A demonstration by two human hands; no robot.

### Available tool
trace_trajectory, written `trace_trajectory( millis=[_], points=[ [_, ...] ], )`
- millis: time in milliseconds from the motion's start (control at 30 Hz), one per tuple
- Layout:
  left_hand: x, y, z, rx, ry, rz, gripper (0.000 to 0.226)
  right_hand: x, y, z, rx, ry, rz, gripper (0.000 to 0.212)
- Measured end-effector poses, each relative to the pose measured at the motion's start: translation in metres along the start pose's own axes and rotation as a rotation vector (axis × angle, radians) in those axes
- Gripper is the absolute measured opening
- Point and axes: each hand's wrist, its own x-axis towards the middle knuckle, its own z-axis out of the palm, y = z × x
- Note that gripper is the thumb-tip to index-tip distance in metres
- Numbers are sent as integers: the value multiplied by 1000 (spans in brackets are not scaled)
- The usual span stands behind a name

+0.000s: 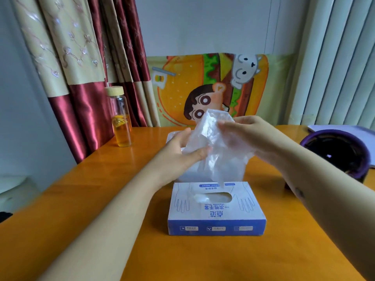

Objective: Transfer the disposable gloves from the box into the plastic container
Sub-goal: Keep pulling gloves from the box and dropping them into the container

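Orange table carries the box near me and the plastic container just beyond; my left hand and right hand both grip the gloves above it; I judge the slippery trailing film could slide outside.

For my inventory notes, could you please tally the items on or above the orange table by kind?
Glove box: 1
Plastic container: 1
Glass bottle: 1
Purple bowl: 1
Pale sheet or book at the right edge: 1
Bundle of clear gloves, held by left hand and right hand: 1
Total: 6
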Motion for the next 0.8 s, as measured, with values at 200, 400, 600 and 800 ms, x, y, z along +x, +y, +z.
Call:
trace_trajectory(
  millis=[200, 400, 600, 800],
  points=[
    [21, 23, -3, -226, 66, -38, 24, 12, -1, 1, 299, -253, 300, 26],
    [51, 16, -19, -354, 67, -180, 18, 32, 6, -18, 384, -154, 244, 44],
    [78, 0, -37, -458, -23, -356, 29, 39, 7, -27, 154, -264, -67, 23],
    [90, -13, -51, -722, -101, -467, 38, 48, 12, -29, -517, -447, -265, 14]
  ],
)
